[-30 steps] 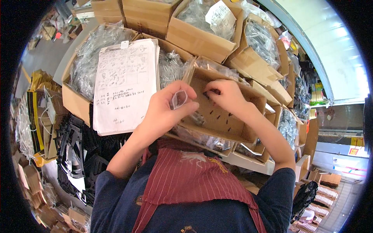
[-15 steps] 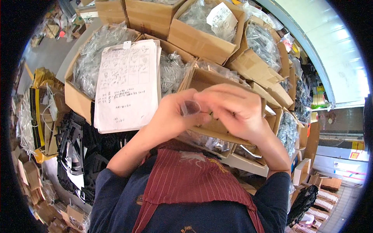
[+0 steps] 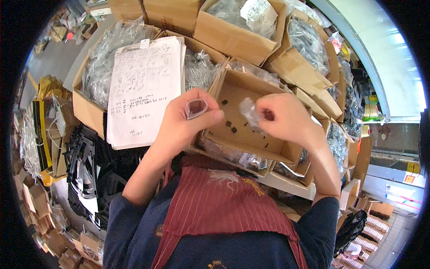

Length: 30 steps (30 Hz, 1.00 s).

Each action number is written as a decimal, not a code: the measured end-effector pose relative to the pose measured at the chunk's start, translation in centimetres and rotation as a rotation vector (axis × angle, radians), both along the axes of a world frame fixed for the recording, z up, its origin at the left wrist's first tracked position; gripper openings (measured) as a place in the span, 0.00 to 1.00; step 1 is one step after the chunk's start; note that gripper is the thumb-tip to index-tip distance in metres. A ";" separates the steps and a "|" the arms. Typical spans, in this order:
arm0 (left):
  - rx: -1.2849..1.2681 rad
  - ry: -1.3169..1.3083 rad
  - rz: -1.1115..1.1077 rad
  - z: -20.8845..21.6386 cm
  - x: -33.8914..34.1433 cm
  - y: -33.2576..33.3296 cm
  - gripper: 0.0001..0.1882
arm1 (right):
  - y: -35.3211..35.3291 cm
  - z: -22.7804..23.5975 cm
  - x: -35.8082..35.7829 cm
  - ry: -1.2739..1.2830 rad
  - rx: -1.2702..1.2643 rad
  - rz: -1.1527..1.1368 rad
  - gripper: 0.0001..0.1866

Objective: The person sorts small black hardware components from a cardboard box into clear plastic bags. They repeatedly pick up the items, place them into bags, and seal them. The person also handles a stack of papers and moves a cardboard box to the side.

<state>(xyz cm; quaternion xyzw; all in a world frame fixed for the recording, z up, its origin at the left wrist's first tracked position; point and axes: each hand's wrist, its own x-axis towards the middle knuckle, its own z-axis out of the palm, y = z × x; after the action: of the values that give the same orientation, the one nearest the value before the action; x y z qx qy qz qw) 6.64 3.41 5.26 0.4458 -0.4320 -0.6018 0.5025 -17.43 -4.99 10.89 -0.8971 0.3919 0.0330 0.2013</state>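
My left hand [image 3: 181, 123] is curled round a small clear plastic bag [image 3: 196, 109], whose mouth gapes open between thumb and fingers. Over the shallow cardboard box [image 3: 219, 135], my right hand [image 3: 289, 117] has its fingers closed on a crumpled clear plastic piece [image 3: 249, 110], seemingly another small bag. A few small dark square pieces [image 3: 229, 123] and some tiny dark bits lie on the bottom of this box. What sits inside the right fist is hidden.
Handwritten sheets [image 3: 145, 98] lie left of my left hand. Cardboard boxes of bagged parts [image 3: 118, 58] and loose metal pins [image 3: 199, 71] crowd the far side. Black plastic parts [image 3: 85, 166] are piled at the left.
My hands were together over the box and have drawn apart, left hand to the left, right hand to the right. The clear plastic piece now shows at the right fingers, and the box's dark pieces are uncovered.
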 end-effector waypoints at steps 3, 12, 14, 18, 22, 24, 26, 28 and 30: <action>-0.003 -0.002 0.008 -0.6 0.1 -0.2 0.07 | 0.2 -0.5 -0.6 0.223 -0.165 -0.071 0.07; 0.040 0.004 0.005 0.2 -0.8 -0.2 0.08 | 2.9 -7.7 3.2 0.156 -0.036 0.177 0.19; 0.038 0.026 0.030 0.2 -0.4 0.0 0.09 | 2.5 -7.5 3.3 0.128 0.006 0.153 0.20; 0.031 0.033 0.050 -0.4 0.1 0.2 0.08 | 1.8 -8.1 2.8 0.070 0.056 0.136 0.21; 0.042 0.028 0.046 -0.4 -0.4 0.0 0.08 | 2.6 -8.4 3.0 0.059 0.000 0.121 0.20; 0.047 0.014 0.034 -0.3 -0.5 -0.2 0.08 | 2.8 -9.3 3.1 0.053 -0.062 0.150 0.18; 0.048 0.005 0.028 -0.2 -0.7 -0.3 0.09 | 2.6 -9.1 3.0 0.051 -0.044 0.199 0.16; 0.064 -0.035 -0.007 -0.1 -0.4 -0.3 0.09 | 2.0 -8.5 2.8 -0.021 -0.059 0.203 0.15; 0.054 -0.084 -0.047 0.2 -0.3 -0.4 0.08 | 0.8 -7.2 1.7 -0.162 -0.105 0.161 0.13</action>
<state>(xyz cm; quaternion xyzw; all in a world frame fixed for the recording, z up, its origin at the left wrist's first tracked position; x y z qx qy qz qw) 6.37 3.03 5.45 0.4737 -0.4466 -0.6059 0.4573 -15.77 -4.17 3.69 -0.9346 0.3023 -0.0443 0.1819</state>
